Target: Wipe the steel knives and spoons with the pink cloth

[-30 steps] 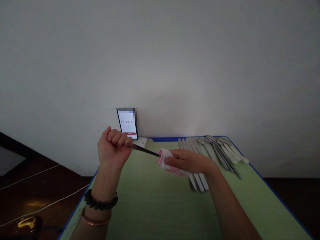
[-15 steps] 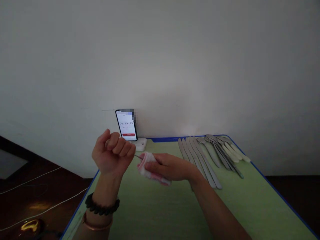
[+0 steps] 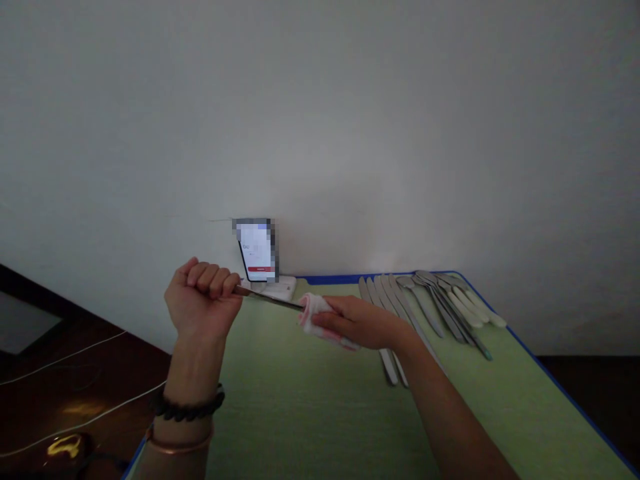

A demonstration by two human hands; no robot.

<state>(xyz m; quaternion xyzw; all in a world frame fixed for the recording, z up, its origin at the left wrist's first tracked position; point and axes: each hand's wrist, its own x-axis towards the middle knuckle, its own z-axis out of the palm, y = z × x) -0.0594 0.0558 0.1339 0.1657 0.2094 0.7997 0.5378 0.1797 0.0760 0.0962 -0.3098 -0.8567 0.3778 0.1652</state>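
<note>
My left hand (image 3: pixel 204 293) is closed in a fist around one end of a metal table knife (image 3: pixel 273 300). The knife slants slightly down to the right, held above the table, and both its ends are hidden. My right hand (image 3: pixel 357 321) pinches a folded white and pink cloth (image 3: pixel 316 312) wrapped around the knife's other end. Behind and below my right hand lie several table knives (image 3: pixel 389 368) side by side, partly covered by my forearm.
Spoons (image 3: pixel 420 303) and cutlery with cream handles (image 3: pixel 470 310) lie at the table's right. A lit phone (image 3: pixel 257 250) leans upright on a white stand (image 3: pixel 283 288) by the wall. The green table (image 3: pixel 310 413) has a blue edge. White cables (image 3: pixel 100 413) cross the floor at left.
My right hand slid the cloth left along the knife to near my left fist, then back right, baring the metal again. My left fist has shifted left and keeps its grip.
</note>
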